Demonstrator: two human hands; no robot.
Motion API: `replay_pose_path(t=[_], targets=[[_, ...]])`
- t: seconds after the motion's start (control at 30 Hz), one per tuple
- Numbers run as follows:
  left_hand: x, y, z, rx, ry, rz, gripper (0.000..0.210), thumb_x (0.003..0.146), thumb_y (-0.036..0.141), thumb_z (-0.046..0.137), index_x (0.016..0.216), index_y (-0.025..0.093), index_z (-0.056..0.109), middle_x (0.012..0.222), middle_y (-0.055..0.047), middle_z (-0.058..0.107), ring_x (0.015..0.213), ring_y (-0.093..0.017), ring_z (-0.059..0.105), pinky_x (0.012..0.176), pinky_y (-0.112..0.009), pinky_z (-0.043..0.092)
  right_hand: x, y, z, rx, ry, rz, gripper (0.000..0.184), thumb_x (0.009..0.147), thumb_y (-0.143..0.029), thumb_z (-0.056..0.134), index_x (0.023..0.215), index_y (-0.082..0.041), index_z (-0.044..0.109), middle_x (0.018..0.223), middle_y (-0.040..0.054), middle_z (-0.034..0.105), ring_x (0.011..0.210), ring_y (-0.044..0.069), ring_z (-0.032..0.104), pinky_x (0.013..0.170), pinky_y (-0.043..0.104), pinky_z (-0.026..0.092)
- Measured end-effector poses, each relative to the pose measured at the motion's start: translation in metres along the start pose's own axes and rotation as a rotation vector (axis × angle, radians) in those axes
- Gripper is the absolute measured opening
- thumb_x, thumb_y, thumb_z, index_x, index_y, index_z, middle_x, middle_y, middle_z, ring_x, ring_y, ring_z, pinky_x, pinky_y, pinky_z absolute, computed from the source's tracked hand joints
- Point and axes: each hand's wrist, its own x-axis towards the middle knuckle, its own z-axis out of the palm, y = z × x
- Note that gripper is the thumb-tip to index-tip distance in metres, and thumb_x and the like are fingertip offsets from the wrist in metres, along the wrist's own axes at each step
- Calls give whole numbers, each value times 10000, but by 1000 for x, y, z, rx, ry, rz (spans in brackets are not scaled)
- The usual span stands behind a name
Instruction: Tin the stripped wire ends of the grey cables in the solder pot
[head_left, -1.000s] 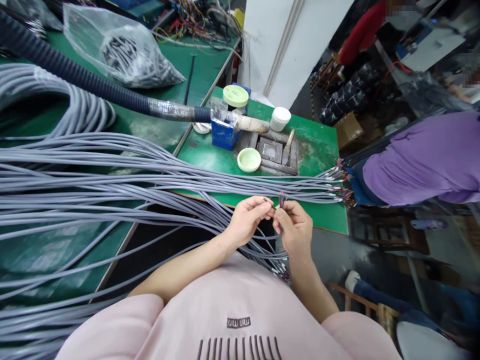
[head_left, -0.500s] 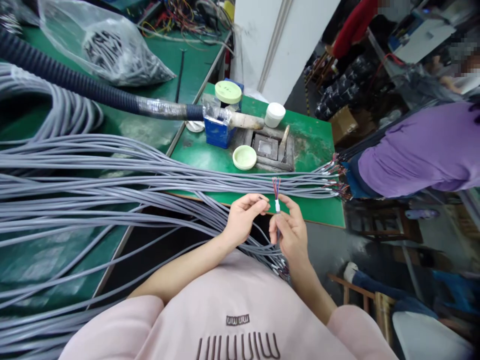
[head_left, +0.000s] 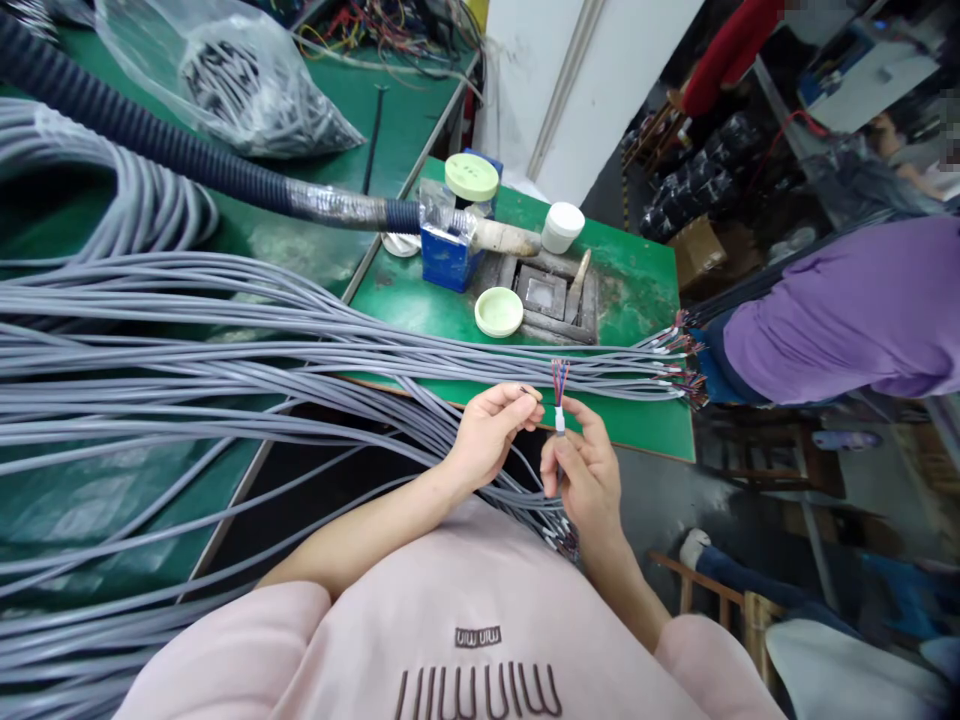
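Grey cables (head_left: 390, 355) crossed the tabletop (head_left: 656, 275) just beyond the fingers (head_left: 517, 412); past them, open room lay right of the white tub (head_left: 562, 232).

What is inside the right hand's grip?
A grey cable: its white sleeve and coloured wires stick out from the right hand; the stretch pinched behind the thumb is covered.

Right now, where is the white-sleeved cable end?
The white-sleeved cable end is just right of centre in the head view, held in the right hand, with the left hand close on its left.
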Motion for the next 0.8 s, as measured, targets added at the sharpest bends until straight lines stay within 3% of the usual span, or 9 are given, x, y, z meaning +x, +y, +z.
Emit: replay_pose_path(t=[0.13, 0.23, 0.37, 0.47, 0.57, 0.67, 0.8], targets=[[0, -10, -8, 113, -55, 114, 174, 689, 292, 799, 804, 183, 727, 762, -3, 689, 680, -88, 608, 666, -210, 485, 3, -1, -1, 45, 15, 15, 415, 877, -356, 591, 1262, -295, 449, 596, -86, 574, 347, 62, 437, 337, 172, 330], [2, -14, -11, 122, -72, 109, 311, 668, 281, 815, 956, 203, 728, 871, -12, 710, 727, -90, 621, 705, -212, 494, 2, -1, 1, 66, 1, 15, 447, 879, -352, 592, 1292, -304, 425, 603, -86, 582, 340, 55, 428, 325, 164, 318], [1, -14, -8, 152, -243, -114, 278, 764, 367, 731, 950, 161, 724, 574, 15, 636, 537, -114, 609, 580, -248, 488, 2, 1, -2, 45, -36, 34, 513, 879, -376, 588, 1343, -306, 382, 618, -79, 599, 362, 72, 474, 345, 181, 369], [-1, -13, -6, 195, -293, -175, 260, 777, 394, 710, 884, 158, 729, 496, 35, 592, 457, -112, 567, 544, -266, 476, 5, -4, -17, -86, -80, 34, 453, 842, -367, 632, 1263, -268, 497, 646, -51, 628, 504, 111, 589, 484, 229, 486], [-2, -14, -6, 302, -214, -118, 231, 666, 359, 806, 754, 155, 744, 706, -17, 705, 653, -124, 633, 698, -276, 502, 10, -15, -35, -282, 65, -109, 253, 814, -337, 662, 1042, -230, 643, 705, -18, 656, 658, 131, 630, 629, 261, 513], [-2, -19, -10, 397, -240, -126, 243, 662, 377, 805, 772, 165, 762, 781, -39, 719, 728, -143, 638, 745, -290, 499, 14, -25, -43, -446, 216, -237, 150, 813, -321, 662, 922, -220, 684, 783, 0, 677, 712, 135, 623, 688, 272, 499], [-4, -28, -15, 502, -308, -75, 215, 704, 375, 777, 791, 178, 767, 785, -49, 702, 753, -155, 618, 750, -305, 495, 16, -30, -36, -520, 194, -295, 99, 810, -307, 666, 840, -212, 676, 767, -5, 670, 708, 137, 608, 704, 278, 481]])
